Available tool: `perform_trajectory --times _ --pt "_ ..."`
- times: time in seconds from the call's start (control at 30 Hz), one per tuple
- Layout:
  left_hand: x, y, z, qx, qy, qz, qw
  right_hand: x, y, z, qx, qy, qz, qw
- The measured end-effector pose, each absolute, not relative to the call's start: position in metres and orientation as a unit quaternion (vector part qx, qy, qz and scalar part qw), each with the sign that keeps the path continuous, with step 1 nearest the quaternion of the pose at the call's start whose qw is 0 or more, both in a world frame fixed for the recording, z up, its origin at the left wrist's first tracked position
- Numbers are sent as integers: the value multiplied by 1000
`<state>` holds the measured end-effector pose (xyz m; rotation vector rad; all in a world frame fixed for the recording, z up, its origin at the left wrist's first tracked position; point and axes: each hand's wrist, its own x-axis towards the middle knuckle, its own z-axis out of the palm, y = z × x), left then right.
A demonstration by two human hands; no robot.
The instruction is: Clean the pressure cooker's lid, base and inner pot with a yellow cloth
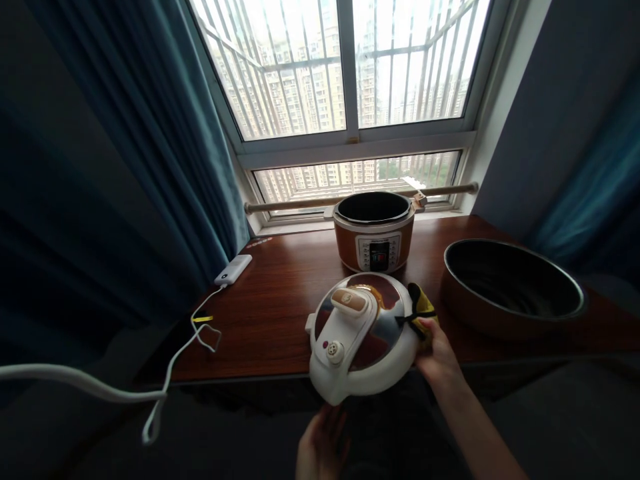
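Observation:
A white pressure cooker lid [373, 373] with a brown and silver top is at the table's front edge, its handle facing up. My right hand [434, 350] is closed around a yellow and black cloth [424, 303] pressed to the lid's right rim. Below the lid's lower left end is my left hand [324, 443], fingers somewhat apart, just under the rim; whether its fingertips touch the lid cannot be told. Behind the lid stands the orange and white cooker body [347, 243], uncovered, with a dark inner pot.
A large dark round pan [510, 323] stands on the right of the wooden table [280, 287]. At the left edge lies a white device [234, 270] with a white cable [173, 363] hanging off the table. The window and a rail are behind; blue curtains hang at both sides.

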<state>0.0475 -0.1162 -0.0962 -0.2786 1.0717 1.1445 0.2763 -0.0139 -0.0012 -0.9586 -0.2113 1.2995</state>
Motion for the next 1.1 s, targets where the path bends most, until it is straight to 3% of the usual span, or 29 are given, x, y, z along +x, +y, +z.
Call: perform_trajectory --times 0.23,0.4,0.6,0.87,1.1 --pt "40 -114 -87 -118 354 545 750 284 -33 -34 -385 32 647 658" --pt "42 -116 -84 -24 271 563 780 281 -39 -33 -395 32 623 675" --pt "46 -115 -75 0 266 575 774 281 -44 -43 -405 46 595 693" --pt "55 -112 -69 12 300 578 759 282 -51 -45 -526 -16 483 700" --pt "52 -101 -50 49 255 564 784 301 -42 -37 -496 -55 525 690"
